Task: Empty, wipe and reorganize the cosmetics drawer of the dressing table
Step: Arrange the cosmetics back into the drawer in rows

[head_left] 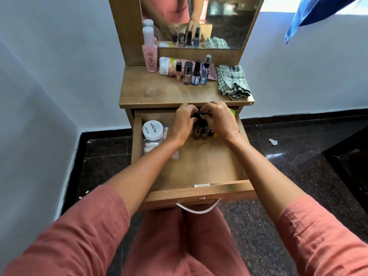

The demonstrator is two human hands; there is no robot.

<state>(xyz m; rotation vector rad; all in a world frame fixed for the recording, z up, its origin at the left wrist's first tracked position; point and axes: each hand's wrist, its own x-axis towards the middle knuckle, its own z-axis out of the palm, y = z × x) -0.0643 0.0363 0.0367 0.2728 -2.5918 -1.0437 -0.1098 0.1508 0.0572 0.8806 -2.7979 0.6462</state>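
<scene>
While both curl inward, left hand (pixel 183 124) and right hand (pixel 220 120) grip small dark-capped bottles (pixel 200 132); wooden drawer (pixel 169 194) gapes open.

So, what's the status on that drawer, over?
Left grip and right grip holding bottles in open drawer. Jar inside too. Cloth waiting on top.

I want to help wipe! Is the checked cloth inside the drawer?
No, the checked cloth lies on the tabletop, to the right of the small bottles, not in the open drawer.
</scene>
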